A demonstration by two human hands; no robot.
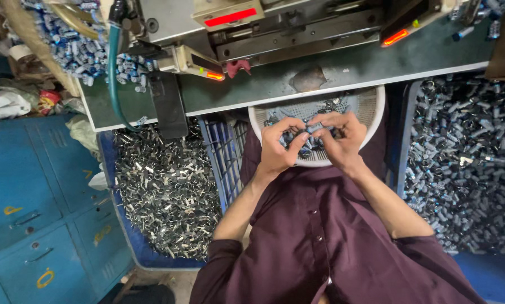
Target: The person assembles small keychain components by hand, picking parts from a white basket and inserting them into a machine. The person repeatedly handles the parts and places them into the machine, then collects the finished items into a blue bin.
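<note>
Closest to me is the dark maroon shirt [325,236], sleeves rolled up, with both forearms rising out of it and angling inward until the hands meet over a white mesh basket [376,110] held at the chest, its far rim tucked under the green worktop [342,70]. My left hand [279,147] sits knuckles up, wrist bent slightly inward, its fingers [298,138] curled together and pinched on a small dark cylindrical part [314,128]. My right hand [342,138] mirrors it from the other side, fingers folded down and closed on the same little cluster, so the fingertips of both hands touch over the middle of the basket. From what I can make out, the part lies roughly crosswise, its long axis running from one hand to the other, but it is mostly covered and I cannot tell which end faces which way. More such parts [308,149] lie heaped in the basket under the hands. Left of my lap a blue crate holds shiny metal clips [162,180]; right of it another bin is full of dark cylindrical pieces [466,163]. A machine with red lights [230,17] stands on the worktop.
</note>
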